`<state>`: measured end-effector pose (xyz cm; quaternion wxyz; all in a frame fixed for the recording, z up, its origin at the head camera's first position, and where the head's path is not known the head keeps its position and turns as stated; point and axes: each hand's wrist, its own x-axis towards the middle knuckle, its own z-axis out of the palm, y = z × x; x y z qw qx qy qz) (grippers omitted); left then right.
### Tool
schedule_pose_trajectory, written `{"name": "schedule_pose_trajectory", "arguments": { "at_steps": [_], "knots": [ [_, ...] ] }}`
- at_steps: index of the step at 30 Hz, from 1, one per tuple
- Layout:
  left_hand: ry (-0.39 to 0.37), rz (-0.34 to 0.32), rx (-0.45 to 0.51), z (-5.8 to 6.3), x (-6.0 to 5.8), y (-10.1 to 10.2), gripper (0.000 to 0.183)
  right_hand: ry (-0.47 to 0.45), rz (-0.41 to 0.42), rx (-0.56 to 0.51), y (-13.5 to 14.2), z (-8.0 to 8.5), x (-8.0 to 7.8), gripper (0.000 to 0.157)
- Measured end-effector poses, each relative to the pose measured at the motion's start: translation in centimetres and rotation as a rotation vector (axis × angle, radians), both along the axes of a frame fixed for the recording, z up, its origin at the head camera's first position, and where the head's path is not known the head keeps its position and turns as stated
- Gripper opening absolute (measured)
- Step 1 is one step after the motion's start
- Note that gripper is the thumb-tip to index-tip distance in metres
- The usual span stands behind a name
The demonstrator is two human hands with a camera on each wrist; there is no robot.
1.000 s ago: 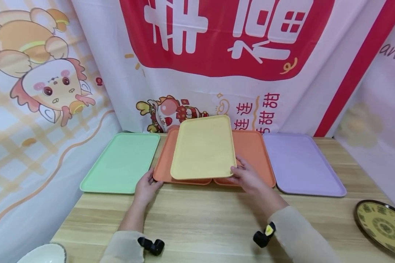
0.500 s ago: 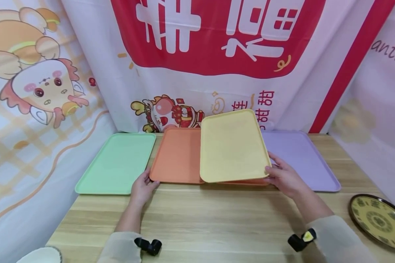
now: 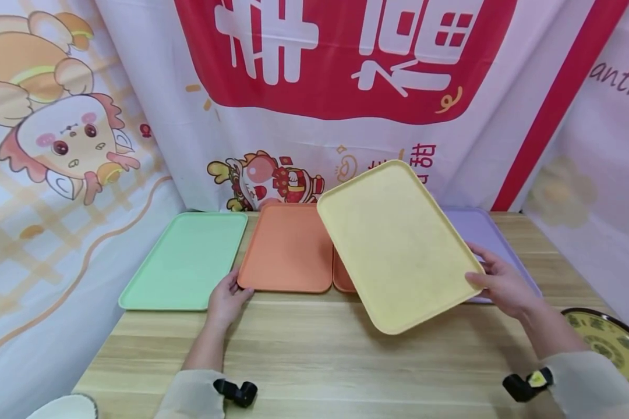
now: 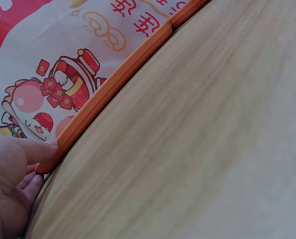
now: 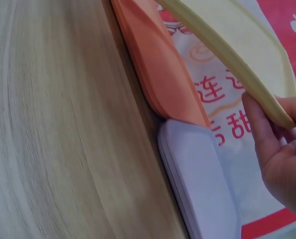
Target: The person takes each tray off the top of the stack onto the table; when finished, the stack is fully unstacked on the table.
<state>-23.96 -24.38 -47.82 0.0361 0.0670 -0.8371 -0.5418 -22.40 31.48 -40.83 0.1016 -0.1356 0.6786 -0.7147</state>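
My right hand (image 3: 505,286) pinches a yellow rectangular tray (image 3: 398,247) at its right corner, thumb on top and fingers beneath. The tray hangs tilted and turned above the table, hiding most of a second orange tray (image 3: 342,274) and part of a purple tray (image 3: 469,221). With thumb over the rim and fingertips under it, my left hand (image 3: 226,301) holds the near-left corner of an orange tray (image 3: 290,250) that lies on the table. The left wrist view shows this thumb (image 4: 38,149) on the orange edge.
A green tray (image 3: 186,262) lies at the left of the wooden table (image 3: 293,355). At the right edge is a round patterned plate (image 3: 608,343); a white bowl (image 3: 65,407) shows at the lower left. A printed cloth (image 3: 293,139) hangs behind. Purple trays (image 5: 203,174) look stacked.
My right hand has carried the yellow tray rightward from over the orange trays, and the tray has rotated and come nearer. The left hand keeps its place at the orange corner.
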Motion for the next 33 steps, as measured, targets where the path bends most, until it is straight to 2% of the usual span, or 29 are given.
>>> {"name": "schedule_pose_trajectory", "arguments": {
  "at_steps": [9, 15, 18, 26, 33],
  "knots": [
    [-0.009, 0.001, 0.001, -0.1, 0.1, -0.1, 0.070, -0.049, 0.180, 0.151, 1.6, 1.0, -0.1, 0.057],
    [0.003, 0.002, 0.000, 0.0, 0.1, -0.1, 0.069, -0.097, 0.317, 0.245, 1.5, 0.6, -0.4, 0.053],
    [0.001, 0.003, -0.004, 0.0, 0.1, 0.0, 0.069, -0.121, 0.357, 0.277, 1.3, 0.3, -0.5, 0.051],
    [0.016, 0.002, 0.004, -0.1, -0.1, 0.0, 0.069, -0.149, 0.392, 0.291, 0.6, 0.3, -0.9, 0.044],
    [0.011, 0.003, 0.013, -0.1, 0.0, -0.1, 0.069, -0.141, 0.344, 0.370, -0.1, 0.2, -1.2, 0.034]
  ]
}}
